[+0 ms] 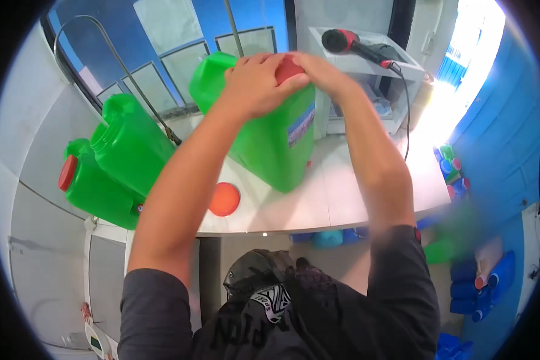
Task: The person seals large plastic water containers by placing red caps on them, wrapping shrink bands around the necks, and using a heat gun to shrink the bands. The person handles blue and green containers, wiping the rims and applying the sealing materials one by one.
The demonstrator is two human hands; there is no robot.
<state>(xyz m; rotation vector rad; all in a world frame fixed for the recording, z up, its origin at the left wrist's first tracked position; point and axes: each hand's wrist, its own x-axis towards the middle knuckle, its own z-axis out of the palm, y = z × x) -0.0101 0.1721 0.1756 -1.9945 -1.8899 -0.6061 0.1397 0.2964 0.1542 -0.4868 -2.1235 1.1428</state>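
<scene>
A large green jerrycan [276, 150] stands upright on the white counter in front of me, with a label on its right side. At its top is a red screw cap [287, 70]. My left hand [253, 85] is closed around the cap's near left side, fingers curled over the can's top. From the right, my right hand [325, 75] grips the same cap; some of its fingers are hidden. A loose orange-red cap [224, 199] lies on the counter by my left forearm.
At left stand an uncapped green jerrycan [129, 135] and a red-capped green jerrycan [99, 189]. A curved metal tube [117, 54] arches behind them. A red and black heat gun or hair dryer [357, 47] rests on a clear-sided cabinet [366, 96]. Blue containers [492, 279] stand low at right.
</scene>
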